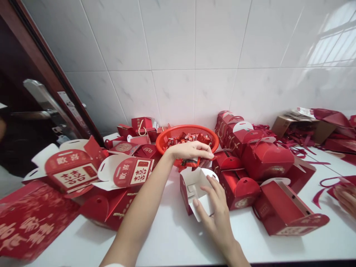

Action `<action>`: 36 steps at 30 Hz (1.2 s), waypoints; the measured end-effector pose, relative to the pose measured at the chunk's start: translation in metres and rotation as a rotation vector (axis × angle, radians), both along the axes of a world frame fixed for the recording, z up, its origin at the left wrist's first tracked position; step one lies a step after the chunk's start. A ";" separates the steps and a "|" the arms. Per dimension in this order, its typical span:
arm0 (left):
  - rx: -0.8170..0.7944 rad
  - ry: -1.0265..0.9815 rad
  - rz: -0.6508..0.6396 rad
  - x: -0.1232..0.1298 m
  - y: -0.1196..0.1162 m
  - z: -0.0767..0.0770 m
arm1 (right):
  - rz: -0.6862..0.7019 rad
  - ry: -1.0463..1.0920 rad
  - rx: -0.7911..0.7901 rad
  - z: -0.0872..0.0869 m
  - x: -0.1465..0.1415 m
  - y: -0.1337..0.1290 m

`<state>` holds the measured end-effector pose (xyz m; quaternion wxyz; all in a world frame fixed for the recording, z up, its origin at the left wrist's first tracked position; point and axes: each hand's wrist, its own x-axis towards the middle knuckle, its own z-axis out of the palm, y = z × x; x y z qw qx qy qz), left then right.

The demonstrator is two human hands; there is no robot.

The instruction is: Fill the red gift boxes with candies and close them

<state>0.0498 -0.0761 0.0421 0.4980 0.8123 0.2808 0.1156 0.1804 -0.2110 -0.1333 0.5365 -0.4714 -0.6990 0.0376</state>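
Note:
My left hand [193, 151] is closed around several red-and-dark wrapped candies [191, 162], just over the near rim of a red plastic basket [186, 130]. More red wrapped candies [182, 139] lie in that basket. Below my left hand, a small red gift box [185, 198] stands upright on the white table with its top open, showing its white inside. My right hand [215, 207] grips the near flap of this box, thumb to the left and fingers reaching over the opening. The candies in my left palm are partly hidden by the fingers.
Red gift boxes [240, 188] crowd the right side, with closed ones [267, 159] behind. More open boxes [130, 174] and a red bag [36, 218] are at left. Another person's hand [346, 198] handles ribbon at far right. A cardboard box [280, 126] stands behind.

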 end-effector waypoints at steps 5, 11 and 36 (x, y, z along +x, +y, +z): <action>0.234 0.365 0.072 -0.016 -0.006 -0.004 | 0.024 0.014 -0.008 0.001 0.001 -0.001; 0.339 0.408 0.155 -0.026 -0.010 -0.009 | 0.019 0.015 0.002 0.000 0.000 0.000; 0.472 0.100 0.426 -0.001 -0.035 -0.026 | -0.026 0.157 -0.069 -0.004 -0.008 0.001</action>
